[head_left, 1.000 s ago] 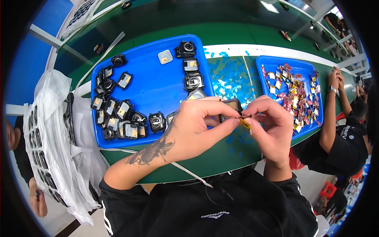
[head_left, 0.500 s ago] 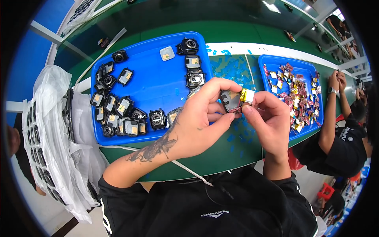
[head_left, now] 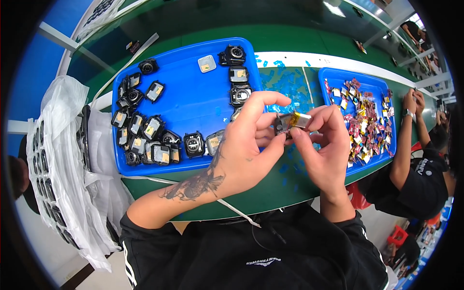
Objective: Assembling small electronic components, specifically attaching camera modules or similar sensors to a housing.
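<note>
My left hand [head_left: 249, 147] grips a dark smartwatch case [head_left: 281, 124] between its thumb and fingers, above the green table. A small silver battery [head_left: 303, 121] with yellow tape stands tilted at the case's right side. My right hand [head_left: 325, 145] is closed in a pinch there, thumb against the case's lower right edge and fingertips at the battery. Whether battery and case are still joined is hidden by the fingers. Left of my hands, a blue tray [head_left: 179, 104] holds several black watch cases [head_left: 152, 126], some showing round sensor backs.
A second blue tray [head_left: 326, 75] at the right holds a heap of small boards and batteries [head_left: 362, 121]. Blue film pieces [head_left: 285, 84] lie scattered between the trays. Wrapped stacks of watch parts [head_left: 48, 179] stand at far left. A co-worker's arms [head_left: 405, 140] rest at the right.
The battery has tipped from facing up to a slanted, edge-on angle beside the case. The case has turned slightly in my left hand, and both hands have shifted a little.
</note>
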### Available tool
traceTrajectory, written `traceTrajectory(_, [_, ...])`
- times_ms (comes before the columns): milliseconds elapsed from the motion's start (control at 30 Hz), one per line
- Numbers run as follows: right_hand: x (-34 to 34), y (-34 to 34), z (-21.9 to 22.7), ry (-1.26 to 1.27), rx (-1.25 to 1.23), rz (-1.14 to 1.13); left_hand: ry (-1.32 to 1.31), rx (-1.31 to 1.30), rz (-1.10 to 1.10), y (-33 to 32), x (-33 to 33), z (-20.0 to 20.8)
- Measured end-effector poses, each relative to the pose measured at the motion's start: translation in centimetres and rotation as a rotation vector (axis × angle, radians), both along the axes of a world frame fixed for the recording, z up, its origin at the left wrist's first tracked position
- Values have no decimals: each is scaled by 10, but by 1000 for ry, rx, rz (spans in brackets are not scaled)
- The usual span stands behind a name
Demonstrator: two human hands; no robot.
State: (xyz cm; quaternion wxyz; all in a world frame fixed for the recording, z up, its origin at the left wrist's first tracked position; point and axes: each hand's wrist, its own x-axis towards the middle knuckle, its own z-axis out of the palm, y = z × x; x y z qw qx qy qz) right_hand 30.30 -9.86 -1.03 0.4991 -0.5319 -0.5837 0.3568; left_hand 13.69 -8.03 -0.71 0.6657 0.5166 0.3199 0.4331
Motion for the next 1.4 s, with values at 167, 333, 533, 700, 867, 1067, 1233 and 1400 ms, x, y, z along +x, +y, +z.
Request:
traceTrajectory(167, [-7,2,6,127,-123,133,-37,-46,73,2,-4,-1])
traceTrajectory(333, [-7,12,9,-15,-109,119,-100,-121,87,4,-7,-2])
traceTrajectory(533, [5,91,24,-60,-277,335,550,454,257,42,-32,0])
traceTrajectory(700, [42,221,-3,-433,-333,78,1279,883,393,78,-76,-28])
traceTrajectory(867, [78,265,-43,-476,-330,14,1388,758,67,66,-65,-42])
traceTrajectory(1067, [-8,200,-4,-652,269,362,1328,913,242,69,-67,-37])
traceTrajectory(1233, [-51,167,-14,-944,321,440,1056,791,577,76,-70,-15])
traceTrajectory(1400, [-50,155,-26,-923,378,371,486,448,560,85,-62,-21])
